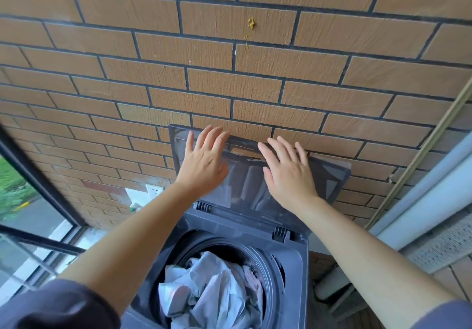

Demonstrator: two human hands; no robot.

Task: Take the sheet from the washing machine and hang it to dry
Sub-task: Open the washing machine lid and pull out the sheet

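A dark grey top-loading washing machine stands below me against the brick wall. Its lid is raised and leans back toward the wall. In the round drum lies a crumpled pale blue-grey sheet, bunched in folds. My left hand is stretched out with straight fingers at the lid's upper left part. My right hand is likewise flat, fingers spread, on the lid's upper middle. Neither hand holds anything.
A brick wall fills the view ahead. A window with dark frames is at the left, greenery outside. A white wall socket sits left of the machine. A sliding-door frame runs along the right.
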